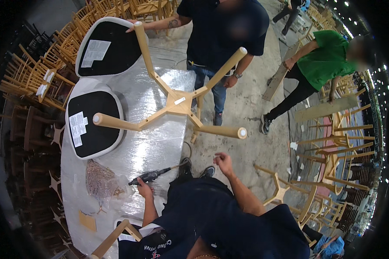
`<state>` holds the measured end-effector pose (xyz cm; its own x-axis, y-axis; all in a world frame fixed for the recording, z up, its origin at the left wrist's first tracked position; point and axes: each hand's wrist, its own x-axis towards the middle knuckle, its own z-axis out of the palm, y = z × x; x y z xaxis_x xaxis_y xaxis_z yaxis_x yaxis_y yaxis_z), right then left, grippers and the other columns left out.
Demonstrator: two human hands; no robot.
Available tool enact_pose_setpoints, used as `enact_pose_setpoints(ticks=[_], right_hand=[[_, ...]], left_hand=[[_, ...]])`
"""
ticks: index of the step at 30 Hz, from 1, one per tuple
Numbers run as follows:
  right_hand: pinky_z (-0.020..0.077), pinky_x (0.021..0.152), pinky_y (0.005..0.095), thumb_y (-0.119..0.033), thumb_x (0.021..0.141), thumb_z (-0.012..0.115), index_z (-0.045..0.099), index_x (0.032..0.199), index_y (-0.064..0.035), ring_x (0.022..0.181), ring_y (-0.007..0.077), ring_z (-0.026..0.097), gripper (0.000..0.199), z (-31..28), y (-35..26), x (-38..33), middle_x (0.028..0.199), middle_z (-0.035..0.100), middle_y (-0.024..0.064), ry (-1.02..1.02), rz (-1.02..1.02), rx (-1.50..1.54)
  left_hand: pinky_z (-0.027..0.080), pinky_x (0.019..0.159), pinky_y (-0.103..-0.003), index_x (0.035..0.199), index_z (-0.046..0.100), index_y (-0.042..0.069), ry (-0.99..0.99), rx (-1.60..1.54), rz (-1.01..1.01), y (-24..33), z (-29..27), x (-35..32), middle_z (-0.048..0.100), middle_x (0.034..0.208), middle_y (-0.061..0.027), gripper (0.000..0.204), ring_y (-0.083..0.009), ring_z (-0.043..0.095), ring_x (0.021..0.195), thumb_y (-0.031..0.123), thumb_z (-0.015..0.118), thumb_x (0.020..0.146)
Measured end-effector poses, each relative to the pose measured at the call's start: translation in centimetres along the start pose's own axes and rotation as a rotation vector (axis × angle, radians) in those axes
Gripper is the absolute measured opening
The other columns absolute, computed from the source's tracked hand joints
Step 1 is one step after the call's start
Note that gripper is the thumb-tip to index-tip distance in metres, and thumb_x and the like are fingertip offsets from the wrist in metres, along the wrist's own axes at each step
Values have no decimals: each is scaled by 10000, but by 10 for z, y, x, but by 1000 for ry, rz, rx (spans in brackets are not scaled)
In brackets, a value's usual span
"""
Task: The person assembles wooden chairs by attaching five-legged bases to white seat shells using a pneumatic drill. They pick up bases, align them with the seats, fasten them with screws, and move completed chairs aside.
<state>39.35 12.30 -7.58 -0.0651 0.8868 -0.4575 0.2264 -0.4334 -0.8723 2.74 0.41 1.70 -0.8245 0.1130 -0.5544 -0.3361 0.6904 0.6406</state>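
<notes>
A slender black power tool [150,176] is being gripped by the clamped fingers of the left hand [145,189] above a shiny film-covered counter [151,144], the fingers of the right hand [223,163] are being held loosely curled, slightly apart, and small coppery pieces [99,180] are being contained in a crumpled clear plastic bag [118,190] beside the tool.

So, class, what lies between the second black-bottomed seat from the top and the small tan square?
The head view shows a clear bag of small pieces between that seat and the tan square.
</notes>
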Motion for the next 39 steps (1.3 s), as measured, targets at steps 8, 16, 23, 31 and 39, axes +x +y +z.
enact_pose_setpoints(ticks=[8, 16, 23, 31, 39], right_hand=[[585, 807, 329, -93, 954, 688, 586, 1377, 58, 916, 220, 740, 460, 9, -68, 11, 1090, 751, 194, -28, -8, 120], [603, 821, 377, -157, 882, 850, 468, 1490, -50, 975, 254, 734, 726, 11, -88, 33, 1177, 721, 199, 88, -140, -25], [593, 930, 432, -345, 839, 843, 684, 1355, -64, 1044, 348, 746, 609, -46, 34, 23, 1177, 759, 199, -19, 102, -734], [593, 919, 417, -354, 849, 778, 803, 1160, -85, 1042, 346, 759, 411, -47, 88, -47, 1083, 791, 192, 79, 524, -378], [603, 868, 423, -283, 849, 734, 818, 1055, -76, 948, 314, 776, 304, -61, 92, -53, 983, 802, 167, 202, 471, -412]], left_hand=[[519, 915, -539, 1246, 694, -94, 87, 315, 189, 2, 0, 1, 729, 1133, -323, 980, -508, 689, 1053, 806, 397, 998], [499, 965, -560, 1181, 711, -112, 129, 262, 211, -17, -4, 9, 739, 1120, -320, 983, -513, 677, 1115, 794, 368, 1014], [509, 945, -556, 1176, 718, -102, 121, 315, 167, -19, 24, -3, 745, 1123, -310, 991, -516, 684, 1088, 801, 342, 1019], [506, 914, -621, 1097, 691, -193, 152, 416, 193, -31, 26, -10, 686, 1127, -427, 1128, -596, 649, 1099, 853, 283, 991], [521, 895, -619, 1123, 668, -177, 114, 520, 102, 5, 44, -36, 689, 1136, -411, 1062, -585, 659, 1085, 819, 319, 1008]])
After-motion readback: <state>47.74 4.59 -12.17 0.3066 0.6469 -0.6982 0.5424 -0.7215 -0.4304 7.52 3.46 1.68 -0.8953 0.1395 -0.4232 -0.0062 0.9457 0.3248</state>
